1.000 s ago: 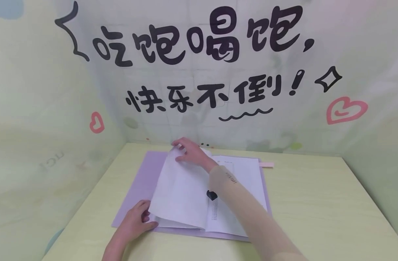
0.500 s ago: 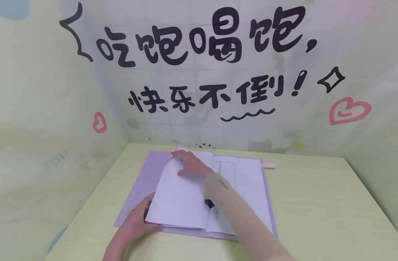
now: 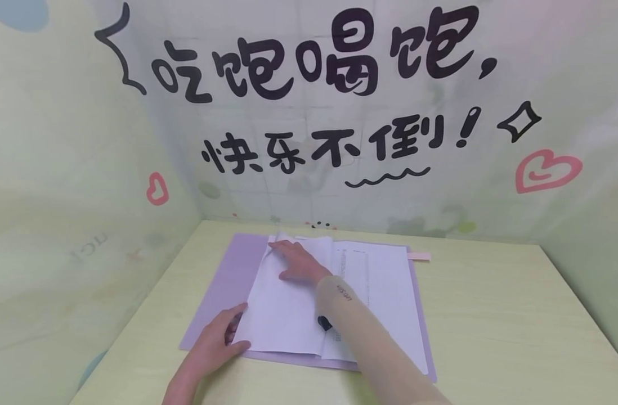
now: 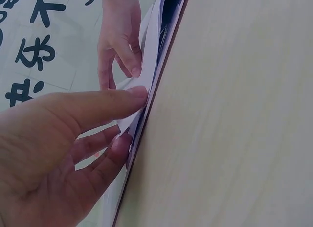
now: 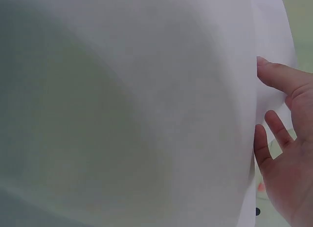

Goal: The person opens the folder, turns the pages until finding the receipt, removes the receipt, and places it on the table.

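A purple folder (image 3: 223,304) lies open on the table, with white sheets bound inside. A white page (image 3: 281,326) covers much of its left side, loose at its left edge. My left hand (image 3: 210,346) is at that page's lower left edge, thumb and fingers spread apart and touching the edge. In the left wrist view, the thumb of my left hand (image 4: 63,139) meets the paper above the other fingertips. My right hand (image 3: 301,261) rests on the upper left of the page with fingers extended. A sheet (image 5: 195,109) fills most of the right wrist view, partly covering my right hand's fingertips.
On the right side of the folder lies a printed page (image 3: 387,287). A pink tab (image 3: 419,257) sticks out at its upper right. Something black (image 3: 324,323) shows beside my right sleeve. A printed curtain (image 3: 309,185) stands behind the wooden table (image 3: 501,326).
The white page has come down flatter to the left, under my right hand, which has moved slightly toward me. My left hand has shifted up along the page edge and its fingers have spread.
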